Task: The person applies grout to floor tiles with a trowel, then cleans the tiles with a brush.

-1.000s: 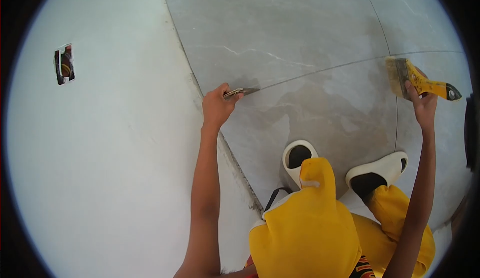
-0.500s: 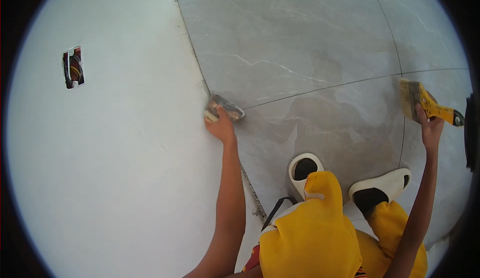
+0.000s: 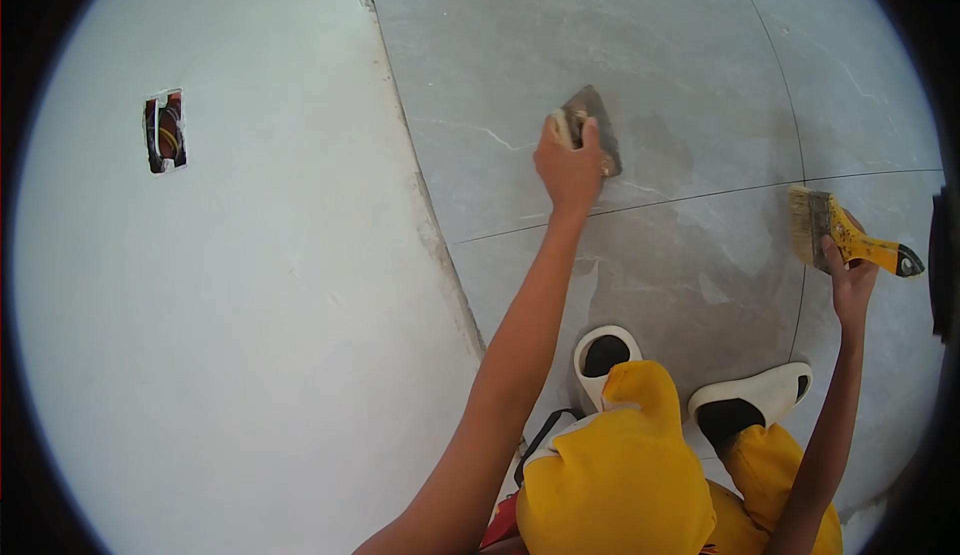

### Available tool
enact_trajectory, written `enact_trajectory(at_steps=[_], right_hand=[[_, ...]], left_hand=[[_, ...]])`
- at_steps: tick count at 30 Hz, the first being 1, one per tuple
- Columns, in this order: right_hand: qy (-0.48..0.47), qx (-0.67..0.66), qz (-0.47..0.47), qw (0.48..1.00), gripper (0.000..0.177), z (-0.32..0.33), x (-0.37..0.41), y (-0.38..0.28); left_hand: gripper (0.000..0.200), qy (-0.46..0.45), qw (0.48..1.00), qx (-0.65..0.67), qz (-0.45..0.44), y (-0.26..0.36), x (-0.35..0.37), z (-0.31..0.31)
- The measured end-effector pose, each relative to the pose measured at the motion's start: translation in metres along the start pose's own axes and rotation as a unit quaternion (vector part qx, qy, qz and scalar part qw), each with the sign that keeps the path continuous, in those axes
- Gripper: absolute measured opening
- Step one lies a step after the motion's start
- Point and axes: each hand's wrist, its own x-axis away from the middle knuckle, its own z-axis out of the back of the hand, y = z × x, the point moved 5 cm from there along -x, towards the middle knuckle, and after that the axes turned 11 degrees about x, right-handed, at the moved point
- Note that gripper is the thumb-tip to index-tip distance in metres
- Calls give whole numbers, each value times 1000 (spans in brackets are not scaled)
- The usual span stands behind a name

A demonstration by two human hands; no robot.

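My left hand is closed round the pale handle of a trowel, whose dark flat blade is over the grey floor tiles, above the long joint line. On the right, my right hand grips a wide yellow-handled brush. Its pale bristles point left, near the place where two tile joints cross. Whether the trowel blade touches the tile, I cannot tell.
A white wall fills the left side, with an open socket hole showing wires. A rough edge runs where wall meets floor. My white shoes stand on the tiles near the bottom. A dark object is at the right edge.
My left hand has moved the trowel from the wall's edge up and right, out over the tiles. My right hand and the brush sit slightly lower in view.
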Motion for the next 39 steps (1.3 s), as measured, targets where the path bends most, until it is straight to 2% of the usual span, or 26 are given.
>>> enact_trajectory(at_steps=[3, 4, 5, 6, 8, 11, 13, 15, 16, 18, 19, 20, 21, 22, 23, 25, 26, 29, 31, 32, 33, 34, 35, 37, 39], right_hand=[[-14, 0, 2, 1000, 48, 4, -4, -4], [-6, 2, 2, 1000, 47, 7, -4, -1], [-3, 2, -1, 1000, 46, 8, -2, 5], [-7, -8, -28, 1000, 46, 6, -1, 19], [-12, -26, -75, 997, 45, 2, -1, 43], [5, -15, -44, 999, 45, 0, 0, 29], [-14, -14, -48, 999, 47, -1, 1, 11], [-32, -38, -48, 998, 47, -3, 1, 3], [-26, -35, -29, 999, 46, -2, 0, -4], [-20, -28, 4, 999, 46, 2, 0, -15], [-20, -16, 5, 1000, 46, 8, -4, -15], [-21, -8, -1, 1000, 46, 13, -5, -9], [-27, -1, -9, 1000, 45, 14, -3, -1], [-31, -23, -36, 999, 45, 9, -3, 12], [-39, -45, -59, 997, 45, 4, -4, 26], [-49, -64, -74, 994, 45, -2, -1, 31], [-50, -66, -68, 994, 45, -4, 1, 27], [-47, -71, -39, 996, 45, -8, 2, -6], [-47, -81, -30, 995, 44, -12, 5, -24], [-40, -89, -28, 995, 44, -12, 5, -29], [-34, -98, -25, 994, 44, -11, 4, -32], [-33, -100, -27, 994, 44, -9, 4, -33], [-32, -104, -27, 994, 45, -6, 3, -35], [-21, -109, -24, 994, 43, 1, 1, -40], [-3, -112, -26, 993, 38, 11, -3, -42]], left_hand=[[52, 59, 993, -96, 30, -26, 8, 48], [46, 110, 988, -109, 4, -46, 8, 86], [39, 134, 989, -7, 70, -52, 16, 127], [36, 180, 975, -127, 14, -95, 21, 178], [34, 232, 969, -68, 51, -118, 26, 225], [41, 181, 980, -81, 17, -116, -14, 199], [47, 202, 960, -187, -52, -85, -39, 139], [50, 147, 961, -199, -126, -55, -44, 64], [50, 105, 973, -178, -100, -42, -44, 60], [50, 19, 990, -136, -41, -23, -32, 60], [49, 50, 988, -143, 0, -42, -39, 89], [42, 124, 976, -167, -60, -66, -44, 128], [34, 148, 978, -145, -7, -90, -48, 170], [30, 162, 972, -171, 8, -98, -48, 203], [31, 188, 957, -217, 49, -82, -43, 214], [33, 213, 950, -220, 52, -89, -47, 216], [35, 222, 951, -210, 49, -91, -57, 207], [41, 147, 978, -134, -66, -77, -75, 144], [47, 119, 971, -184, -98, -45, -69, 76], [46, 136, 974, -126, -130, -37, -61, 36], [43, 33, 992, -93, -79, -6, -51, 2], [40, -7, 998, -33, -46, 11, -34, -35], [37, -42, 996, -13, -82, 15, -12, -78], [37, -132, 989, 7, -62, 48, 39, -138], [36, -210, 976, -14, -62, 61, 57, -161]])
